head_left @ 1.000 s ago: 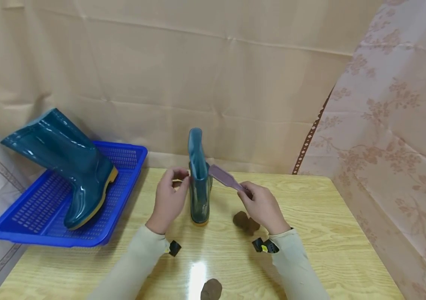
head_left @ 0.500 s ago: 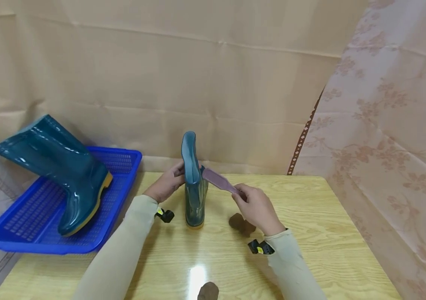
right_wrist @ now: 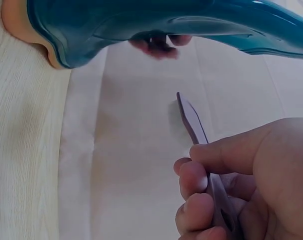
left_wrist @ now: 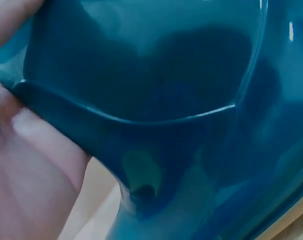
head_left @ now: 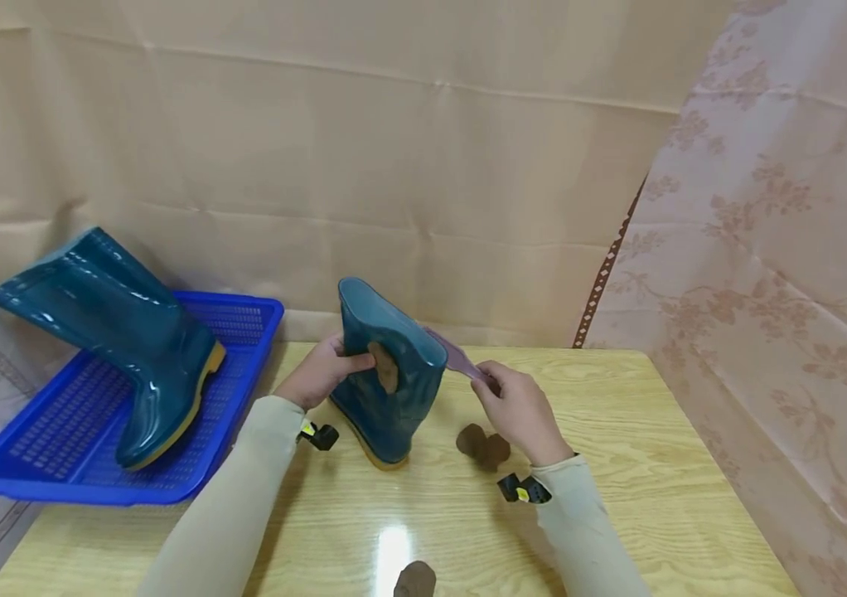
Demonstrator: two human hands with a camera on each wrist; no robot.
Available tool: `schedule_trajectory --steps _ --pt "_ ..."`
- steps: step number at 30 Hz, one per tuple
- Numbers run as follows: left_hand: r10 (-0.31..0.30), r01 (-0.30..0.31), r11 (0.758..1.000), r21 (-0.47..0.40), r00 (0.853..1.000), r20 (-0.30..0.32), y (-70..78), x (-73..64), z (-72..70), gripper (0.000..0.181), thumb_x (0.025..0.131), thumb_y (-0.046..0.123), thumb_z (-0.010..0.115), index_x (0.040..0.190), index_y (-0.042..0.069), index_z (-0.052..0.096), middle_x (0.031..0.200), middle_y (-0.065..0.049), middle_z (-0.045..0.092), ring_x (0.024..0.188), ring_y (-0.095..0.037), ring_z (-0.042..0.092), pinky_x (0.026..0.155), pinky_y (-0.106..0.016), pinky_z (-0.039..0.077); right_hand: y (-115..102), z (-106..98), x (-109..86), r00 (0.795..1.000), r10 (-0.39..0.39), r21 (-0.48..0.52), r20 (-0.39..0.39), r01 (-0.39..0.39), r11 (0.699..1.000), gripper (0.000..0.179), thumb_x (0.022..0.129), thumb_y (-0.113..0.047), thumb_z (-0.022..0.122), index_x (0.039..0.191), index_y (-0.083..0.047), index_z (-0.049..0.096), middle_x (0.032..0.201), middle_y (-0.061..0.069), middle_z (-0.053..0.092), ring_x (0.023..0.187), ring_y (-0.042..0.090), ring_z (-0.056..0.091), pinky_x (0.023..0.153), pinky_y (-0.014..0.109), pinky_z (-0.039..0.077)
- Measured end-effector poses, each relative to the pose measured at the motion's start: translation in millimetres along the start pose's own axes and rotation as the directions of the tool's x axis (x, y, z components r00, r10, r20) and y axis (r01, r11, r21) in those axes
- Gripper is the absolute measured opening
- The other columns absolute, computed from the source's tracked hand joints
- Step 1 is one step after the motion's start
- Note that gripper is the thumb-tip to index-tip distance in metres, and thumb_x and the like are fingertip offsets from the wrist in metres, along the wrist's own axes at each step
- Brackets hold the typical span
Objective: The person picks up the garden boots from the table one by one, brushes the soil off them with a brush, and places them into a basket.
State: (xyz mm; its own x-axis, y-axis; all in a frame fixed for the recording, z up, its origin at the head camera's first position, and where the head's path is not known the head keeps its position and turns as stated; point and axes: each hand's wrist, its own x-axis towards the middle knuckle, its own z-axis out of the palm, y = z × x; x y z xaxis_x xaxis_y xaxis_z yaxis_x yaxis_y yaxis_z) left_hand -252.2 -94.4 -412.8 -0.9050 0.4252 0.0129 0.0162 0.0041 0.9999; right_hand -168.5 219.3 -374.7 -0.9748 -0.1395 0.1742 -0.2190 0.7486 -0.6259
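Note:
A teal rubber boot (head_left: 418, 383) with a yellow sole stands on the table, turned at an angle, its shaft opening facing up. My left hand (head_left: 321, 371) grips it around the shaft, thumb on the near side; fingertips (right_wrist: 156, 47) show past the boot in the right wrist view. A brown patch (head_left: 384, 368) sticks to the shaft beside my thumb. In the left wrist view the glossy boot wall (left_wrist: 161, 85) fills most of the picture. My right hand (head_left: 524, 410) pinches the handle of a flat purple scraper (right_wrist: 194, 120), its blade apart from the boot and partly hidden behind it in the head view.
At the left, a second teal boot (head_left: 162, 356) leans in a blue plastic basket (head_left: 170, 497). Brown lumps lie on the table: a joined pair (head_left: 481, 448) below my right hand and one lump (head_left: 414, 578) at the near edge. A beige curtain (head_left: 408, 166) hangs behind.
My left hand has gone from beside the boot to gripping it and has turned it, bringing the brown patch into view. The scraper stays in my right hand, nearly in place.

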Motion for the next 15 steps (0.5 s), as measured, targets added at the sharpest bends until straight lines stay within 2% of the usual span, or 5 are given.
schedule_trajectory --steps 6,9,12,14,15 --pt "0.0 -0.001 0.999 -0.043 0.999 -0.04 6.5 -9.9 5.3 0.053 0.096 0.016 0.075 0.142 0.003 0.054 0.131 -0.007 0.067 0.122 -0.024 0.062 0.112 -0.052 0.042 3.0 -2.9 1.0 0.999 0.031 0.011 -0.009 -0.031 0.999 0.022 0.104 -0.022 0.064 0.12 -0.009 0.072 0.074 0.001 0.059 0.057 0.016 0.049 0.05 0.03 0.035" --pt "0.01 -0.017 0.996 -0.086 0.997 -0.082 7.2 -15.1 8.5 0.047 0.097 0.012 0.073 0.14 0.007 0.055 0.128 -0.002 0.067 0.121 -0.021 0.062 0.109 -0.048 0.046 4.8 -4.4 1.4 0.998 0.025 0.022 -0.058 -0.024 0.999 0.022 0.104 -0.022 0.063 0.119 -0.008 0.072 0.074 0.002 0.059 0.056 0.016 0.048 0.05 0.029 0.035" --pt "0.006 -0.029 0.989 -0.147 0.988 -0.157 8.5 -21.2 12.7 0.044 0.098 0.013 0.073 0.138 0.011 0.055 0.127 0.001 0.066 0.121 -0.018 0.062 0.107 -0.04 0.047 6.6 -6.4 1.9 0.987 0.017 0.062 -0.159 -0.007 0.998 0.021 0.104 -0.021 0.063 0.118 -0.006 0.071 0.074 0.003 0.059 0.056 0.016 0.048 0.049 0.028 0.035" --pt "-0.009 -0.039 0.979 -0.202 0.973 -0.23 10.2 -23.9 17.3 0.044 0.098 0.016 0.074 0.137 0.012 0.054 0.125 0.0 0.067 0.118 -0.017 0.064 0.104 -0.037 0.05 8.0 -7.6 2.7 0.964 0.012 0.108 -0.265 0.017 0.994 0.021 0.104 -0.019 0.063 0.119 -0.006 0.072 0.075 0.004 0.061 0.057 0.015 0.048 0.05 0.026 0.037" --pt "-0.019 -0.045 0.973 -0.226 0.962 -0.274 11.7 -25.2 20.2 0.045 0.098 0.019 0.074 0.137 0.014 0.053 0.126 0.001 0.067 0.117 -0.016 0.064 0.103 -0.035 0.051 8.4 -8.2 3.2 0.945 0.01 0.145 -0.326 0.039 0.989 0.021 0.104 -0.018 0.063 0.118 -0.005 0.072 0.075 0.005 0.062 0.057 0.014 0.048 0.049 0.025 0.037"
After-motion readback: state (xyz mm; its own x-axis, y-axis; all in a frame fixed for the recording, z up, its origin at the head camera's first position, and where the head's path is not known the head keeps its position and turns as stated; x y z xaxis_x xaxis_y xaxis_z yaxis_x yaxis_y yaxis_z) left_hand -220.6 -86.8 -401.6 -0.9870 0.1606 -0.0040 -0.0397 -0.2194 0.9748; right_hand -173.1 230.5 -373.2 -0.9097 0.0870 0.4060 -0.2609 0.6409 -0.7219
